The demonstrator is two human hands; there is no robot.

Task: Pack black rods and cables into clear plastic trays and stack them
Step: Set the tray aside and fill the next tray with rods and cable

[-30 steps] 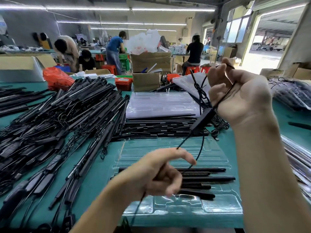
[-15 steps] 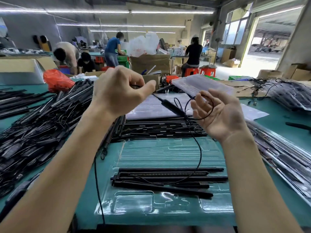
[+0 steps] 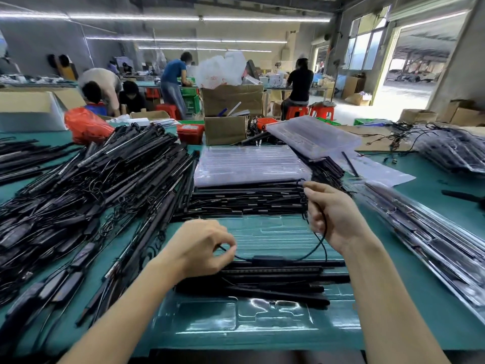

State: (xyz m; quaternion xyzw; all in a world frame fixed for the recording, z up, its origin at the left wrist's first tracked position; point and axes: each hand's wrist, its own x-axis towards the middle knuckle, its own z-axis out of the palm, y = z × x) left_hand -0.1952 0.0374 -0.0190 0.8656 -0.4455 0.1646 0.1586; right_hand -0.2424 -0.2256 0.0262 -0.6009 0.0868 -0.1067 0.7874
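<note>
nearest, the clear tray (image 3: 262, 316) waits with black rods (image 3: 275, 279) in its grooves. just above, the left hand (image 3: 202, 248) pinches the cable (image 3: 319, 243) while the right hand (image 3: 333, 214) grips its coils, likely keeping slack tidy. beyond lie stacked trays (image 3: 249, 164).

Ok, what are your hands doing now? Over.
Left hand pinches cable; right hand grips its other end. Cable hangs above rods in clear tray. Nothing blocking. Over.
</note>
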